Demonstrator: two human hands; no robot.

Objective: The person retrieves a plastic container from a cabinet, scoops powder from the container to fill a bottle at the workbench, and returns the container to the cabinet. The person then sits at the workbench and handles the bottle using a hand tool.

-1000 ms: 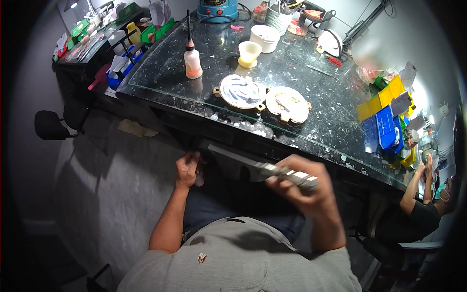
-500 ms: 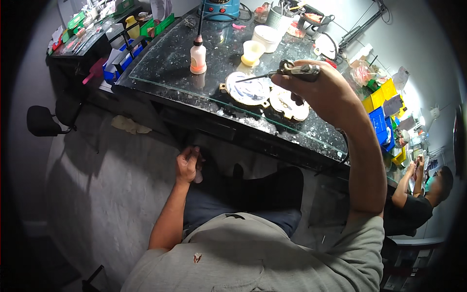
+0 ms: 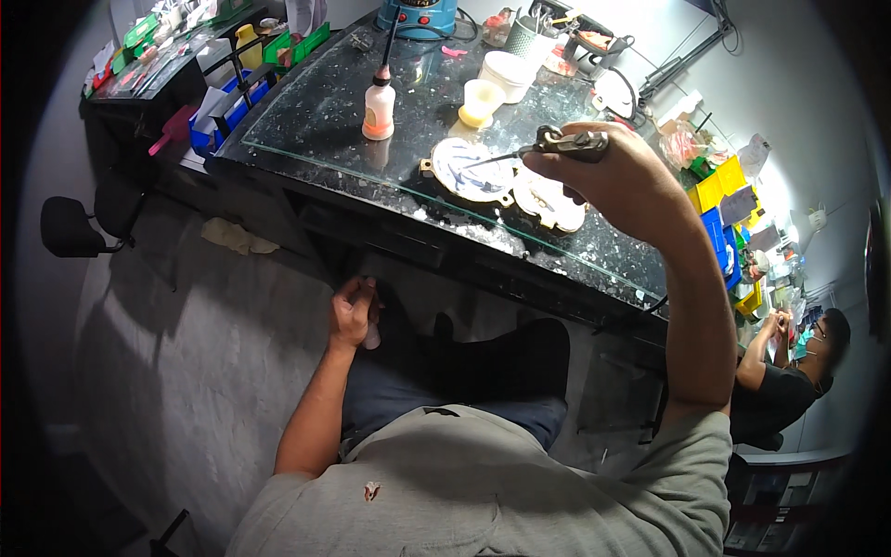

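Note:
Raised over the bench, my right hand [image 3: 631,176] is closed around a metal blow gun [image 3: 575,144]. Its thin dark nozzle points left at a round, brass-edged flask half [image 3: 471,172] filled with white plaster with bluish streaks. Whether the tip touches the plaster I cannot tell. Partly behind my fingers, a second plaster-filled flask half [image 3: 549,202] lies right beside the first. Below the bench edge, near my left thigh, my left hand [image 3: 353,311] is closed on a pale, rounded thing whose kind I cannot make out.
On the glass-topped black bench [image 3: 316,121] stand a bottle with a dark, long tip [image 3: 378,111], a yellowish cup [image 3: 481,102], a white tub [image 3: 509,74] and a blue device [image 3: 422,19]. White crumbs [image 3: 492,239] line the front edge. A co-worker [image 3: 789,371] sits at far right.
The blow gun's nozzle tip has moved slightly right and toward me over the plaster. My left hand stays low with its grip unchanged. The whole view has shifted a little.

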